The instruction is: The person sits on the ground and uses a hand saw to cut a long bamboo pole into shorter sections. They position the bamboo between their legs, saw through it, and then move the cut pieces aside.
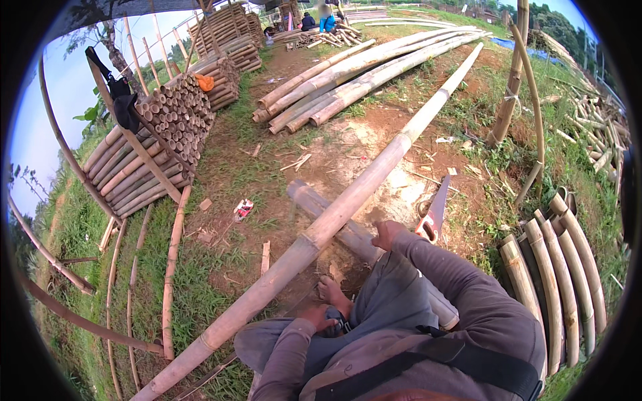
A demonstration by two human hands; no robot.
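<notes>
A long bamboo pole [314, 234] runs diagonally from the lower left to the far upper right. It crosses over a shorter bamboo length [354, 242], which continues under my bent leg. Just beyond my knee, my right hand [386, 235] is by the short bamboo, thumb and fingers apart, with nothing visible in it. My left hand [317, 317] is low beside my bare foot [334, 295], close to a dark blue item [336, 321] that I cannot make out; its fingers are too unclear to read. A handsaw [436, 210] with a red and white handle lies right of my right hand.
Long bamboo poles [361, 77] lie on the ground ahead. Cut bamboo is stacked [177, 120] at left behind slanted supports. Short bamboo lengths [555, 274] rest at my right, near an upright post [509, 87]. A red and white packet [243, 209] lies on the grass. People [326, 23] sit far off.
</notes>
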